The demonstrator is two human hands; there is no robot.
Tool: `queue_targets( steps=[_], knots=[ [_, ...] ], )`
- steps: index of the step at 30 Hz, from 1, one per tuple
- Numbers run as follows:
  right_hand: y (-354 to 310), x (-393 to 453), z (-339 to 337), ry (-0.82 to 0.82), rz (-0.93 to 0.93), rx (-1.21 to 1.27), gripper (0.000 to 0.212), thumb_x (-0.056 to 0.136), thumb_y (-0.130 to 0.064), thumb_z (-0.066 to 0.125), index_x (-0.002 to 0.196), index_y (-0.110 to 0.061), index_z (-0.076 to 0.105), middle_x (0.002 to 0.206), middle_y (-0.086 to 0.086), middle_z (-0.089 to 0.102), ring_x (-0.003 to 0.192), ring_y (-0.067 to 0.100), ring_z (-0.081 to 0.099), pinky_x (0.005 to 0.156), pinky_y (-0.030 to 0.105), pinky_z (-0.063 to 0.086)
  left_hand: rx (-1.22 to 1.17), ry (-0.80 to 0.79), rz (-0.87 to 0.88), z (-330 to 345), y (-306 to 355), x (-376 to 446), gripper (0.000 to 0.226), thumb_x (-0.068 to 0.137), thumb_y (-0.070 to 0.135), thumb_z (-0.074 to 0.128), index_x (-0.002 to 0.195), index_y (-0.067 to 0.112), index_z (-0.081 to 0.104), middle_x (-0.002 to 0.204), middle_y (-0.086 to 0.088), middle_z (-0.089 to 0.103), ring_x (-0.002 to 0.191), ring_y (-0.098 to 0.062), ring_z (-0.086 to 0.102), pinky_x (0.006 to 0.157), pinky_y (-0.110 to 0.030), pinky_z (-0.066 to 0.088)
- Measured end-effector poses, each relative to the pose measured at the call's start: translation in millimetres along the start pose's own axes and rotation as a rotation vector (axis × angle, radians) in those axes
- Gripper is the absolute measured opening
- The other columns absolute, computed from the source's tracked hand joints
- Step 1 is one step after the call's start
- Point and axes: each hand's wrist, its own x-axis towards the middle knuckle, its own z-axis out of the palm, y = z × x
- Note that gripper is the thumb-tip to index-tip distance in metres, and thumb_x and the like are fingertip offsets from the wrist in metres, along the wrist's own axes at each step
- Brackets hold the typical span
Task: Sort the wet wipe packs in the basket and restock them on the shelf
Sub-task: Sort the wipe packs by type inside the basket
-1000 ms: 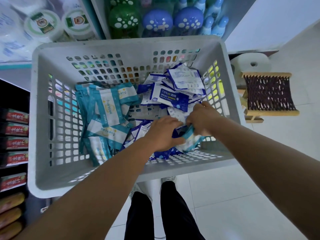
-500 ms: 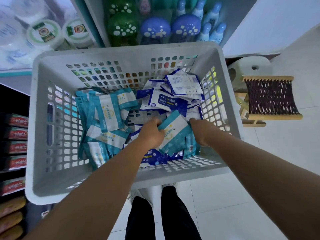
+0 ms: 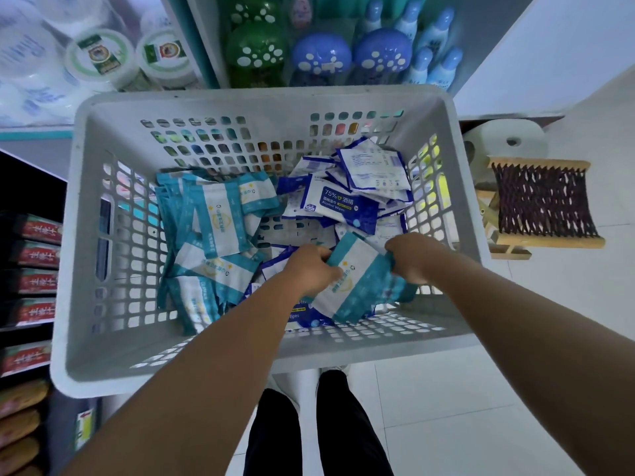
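Observation:
A grey perforated basket (image 3: 89,235) holds wet wipe packs. Several teal-and-white packs (image 3: 213,235) lie piled on its left side. Dark blue alcohol wipe packs (image 3: 343,204) are heaped at the back right. Near the front of the basket, my left hand (image 3: 309,269) and my right hand (image 3: 410,255) grip a small bundle of teal-and-white packs (image 3: 357,283) between them, left hand on its left edge, right hand on its right edge. More blue packs lie partly hidden under the bundle.
Shelves stand beyond the basket with green and blue round bottles (image 3: 319,56) and white tubs (image 3: 99,60). Red boxes (image 3: 37,255) line dark shelves at the left. A wooden stool with a woven seat (image 3: 539,204) and a paper roll (image 3: 505,142) sit on the tiled floor at the right.
My hands dug among the blue packs, then pulled out teal-and-white packs. The bundle is now lifted slightly and held flatter between both hands.

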Motion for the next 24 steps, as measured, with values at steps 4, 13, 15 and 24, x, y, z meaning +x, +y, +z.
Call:
queue_targets(
  steps=[4,13,15,24],
  knots=[
    [-4,-12,-43,0.135,-0.04,0.156,0.014,0.093,-0.009,0.046,0.102,-0.01,0.057,0.101,0.008,0.06,0.084,0.022,0.052,0.068,0.028,0.039,-0.156,-0.029,0.014,-8,5,-10,0.026,0.093,0.013,0.058,0.119,0.008,0.061,0.112,-0.002,0.064,0.094,-0.013,0.06,0.08,-0.023,0.045],
    [-38,-19,-96,0.448,-0.093,0.529,0.017,0.094,-0.016,0.049,0.103,-0.015,0.063,0.089,0.002,0.056,0.077,0.021,0.051,0.066,0.027,0.036,-0.252,0.129,0.079,-65,11,-41,0.006,0.098,0.02,0.049,0.104,0.02,0.05,0.079,-0.001,0.058,0.07,-0.014,0.056,0.066,-0.024,0.05],
    [-55,-16,-101,0.447,-0.146,0.597,0.015,0.094,-0.017,0.052,0.103,-0.016,0.064,0.089,0.005,0.058,0.071,0.021,0.052,0.065,0.029,0.041,-0.193,0.248,0.056,-91,1,-50,0.007,0.1,0.022,0.045,0.103,0.016,0.047,0.072,0.0,0.047,0.06,-0.011,0.042,0.053,-0.023,0.037],
    [-173,17,-84,0.304,-0.311,0.588,0.03,0.098,-0.019,0.047,0.124,-0.01,0.06,0.123,0.011,0.06,0.087,0.021,0.055,0.069,0.026,0.037,0.311,0.556,-0.232,-144,-56,-72,0.024,0.097,0.014,0.048,0.119,0.006,0.043,0.103,-0.014,0.057,0.092,-0.032,0.056,0.069,-0.033,0.038]
  ],
)
